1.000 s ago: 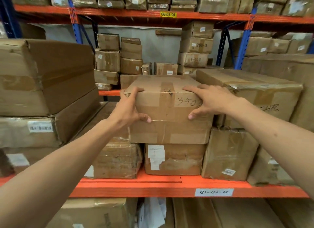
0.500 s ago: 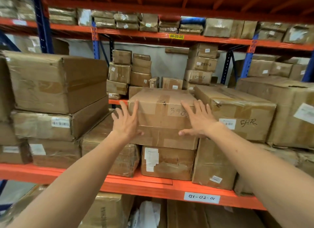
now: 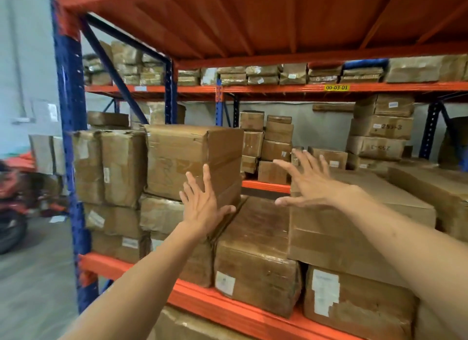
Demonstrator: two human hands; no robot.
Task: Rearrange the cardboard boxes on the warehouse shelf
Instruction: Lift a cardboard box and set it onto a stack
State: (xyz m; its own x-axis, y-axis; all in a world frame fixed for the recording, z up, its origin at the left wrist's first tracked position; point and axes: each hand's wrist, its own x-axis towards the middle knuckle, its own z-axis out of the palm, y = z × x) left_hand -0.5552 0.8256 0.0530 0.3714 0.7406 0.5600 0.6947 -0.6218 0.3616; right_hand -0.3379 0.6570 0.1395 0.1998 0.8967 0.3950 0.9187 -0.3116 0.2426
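Brown cardboard boxes fill the orange shelf point(image 3: 235, 308). A plain taped box point(image 3: 354, 228) lies on top of a box with a white label point(image 3: 359, 306), right of centre. My right hand point(image 3: 310, 181) hovers over the taped box's far left corner with its fingers spread and holds nothing. My left hand point(image 3: 202, 204) is also spread and holds nothing. It is raised in front of the lower right corner of a large box point(image 3: 187, 160) stacked on the left. Between the two hands lies a plastic-wrapped box point(image 3: 255, 248).
A blue upright post point(image 3: 68, 167) marks the shelf's left end, with grey floor and a blurred red vehicle point(image 3: 11, 200) beyond it. The orange deck point(image 3: 278, 23) of the shelf above hangs overhead. Stacks of small boxes point(image 3: 276, 142) stand on the rack behind.
Both hands have come off the taped box and spread open. The view has swung left and upward, so the taped box now sits on the right.
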